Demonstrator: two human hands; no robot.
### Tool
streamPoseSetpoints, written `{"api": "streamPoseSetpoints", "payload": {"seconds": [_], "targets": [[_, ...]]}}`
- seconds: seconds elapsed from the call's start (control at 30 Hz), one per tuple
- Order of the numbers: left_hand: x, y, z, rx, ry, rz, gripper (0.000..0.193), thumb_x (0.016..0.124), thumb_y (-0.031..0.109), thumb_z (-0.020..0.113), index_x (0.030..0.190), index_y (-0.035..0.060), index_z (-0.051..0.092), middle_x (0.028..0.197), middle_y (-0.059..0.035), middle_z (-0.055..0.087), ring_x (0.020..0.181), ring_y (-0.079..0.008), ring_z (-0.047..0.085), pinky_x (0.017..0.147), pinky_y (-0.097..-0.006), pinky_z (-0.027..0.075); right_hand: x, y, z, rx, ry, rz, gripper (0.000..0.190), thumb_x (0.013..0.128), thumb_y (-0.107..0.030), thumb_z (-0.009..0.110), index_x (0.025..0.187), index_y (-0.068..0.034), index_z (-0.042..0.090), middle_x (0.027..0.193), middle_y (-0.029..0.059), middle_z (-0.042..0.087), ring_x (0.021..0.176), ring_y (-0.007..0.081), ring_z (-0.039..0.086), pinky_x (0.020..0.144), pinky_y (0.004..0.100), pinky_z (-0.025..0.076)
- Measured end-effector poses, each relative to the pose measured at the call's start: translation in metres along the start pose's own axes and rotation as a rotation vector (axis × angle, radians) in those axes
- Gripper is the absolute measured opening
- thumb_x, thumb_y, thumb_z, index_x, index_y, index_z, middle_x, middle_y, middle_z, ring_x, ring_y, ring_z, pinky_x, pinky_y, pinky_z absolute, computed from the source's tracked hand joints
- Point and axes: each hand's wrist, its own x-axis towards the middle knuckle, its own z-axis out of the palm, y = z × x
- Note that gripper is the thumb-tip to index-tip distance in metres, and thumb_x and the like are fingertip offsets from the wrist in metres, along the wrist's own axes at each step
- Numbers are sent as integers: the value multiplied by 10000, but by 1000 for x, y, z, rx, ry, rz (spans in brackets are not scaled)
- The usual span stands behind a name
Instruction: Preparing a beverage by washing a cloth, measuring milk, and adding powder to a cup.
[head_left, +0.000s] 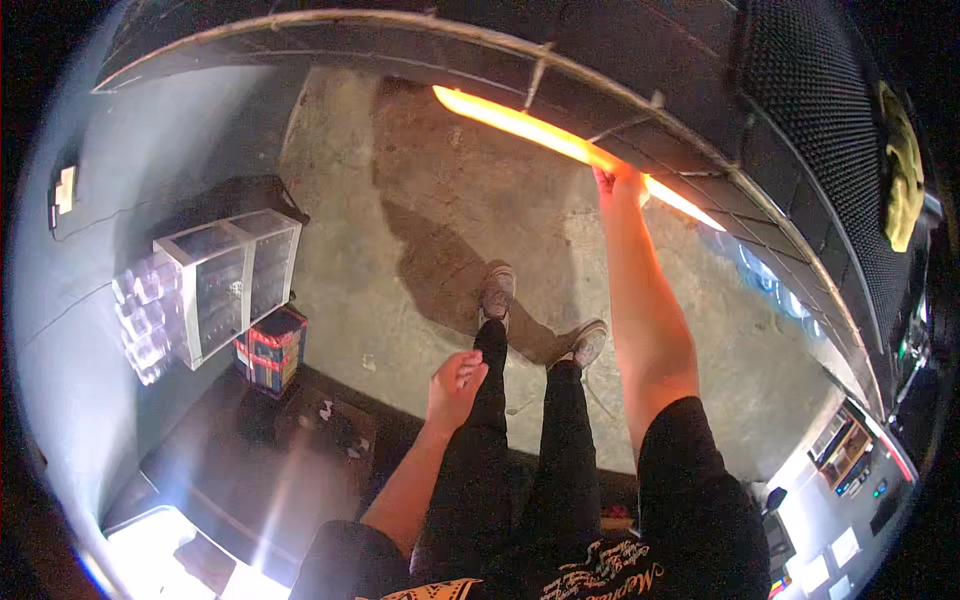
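Note:
My right hand (624, 186) reaches up and forward, its fingers closed around a long, glowing orange-yellow light bar (525, 127). The bar sticks out on both sides of the hand and lies beside a long curved frame (720, 161) with thin crosspieces. Whether the bar is fixed to that frame cannot be told. Lower down, my left hand (456, 382) hangs above my left thigh with its fingers loosely curled; nothing shows in it. Both shoes stand on the concrete floor (450, 195).
At left, a clear-sided cabinet with a pale frame (244, 281) stands by the wall near transparent containers (150, 315) and a patterned red and dark box (274, 349). Textured black panels (810, 127) and a yellowish cloth (902, 169) are at right. A dark surface (247, 457) lies lower left.

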Motion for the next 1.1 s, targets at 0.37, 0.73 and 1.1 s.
{"api": "streamPoseSetpoints", "payload": {"seconds": [0.37, 0.73, 1.1], "targets": [[267, 189, 104, -910, -99, -43, 631, 1022, 526, 762, 1486, 144, 567, 1302, -34, 698, 1174, -233, 658, 1068, -496, 549, -132, -56, 4, -33, -117, 52, 353, 1113, -298, 664, 1376, -64, 638, 1324, 138, 726, 1222, 340, 726, 1038, 541, 650], [167, 318, 203, -1402, -76, 503, 576, 1001, -77, 704, 1478, 95, 430, 1305, -89, 604, 1137, -181, 646, 913, -317, 572, -102, -102, -87, -793, -495, -675, 309, 1071, -192, 675, 1332, -27, 651, 1306, 141, 732, 1255, 264, 708, 1059, 388, 570], [158, 304, 163, -1396, -263, 463, 342, 994, -83, 669, 1258, 61, 506, 1196, -57, 598, 1153, -169, 633, 1049, -343, 539, -19, -1, 87, -137, -1074, 132, 668, 979, -275, 779, 1540, -10, 531, 1547, 229, 558, 1530, 408, 423, 1245, 542, 397]]}}
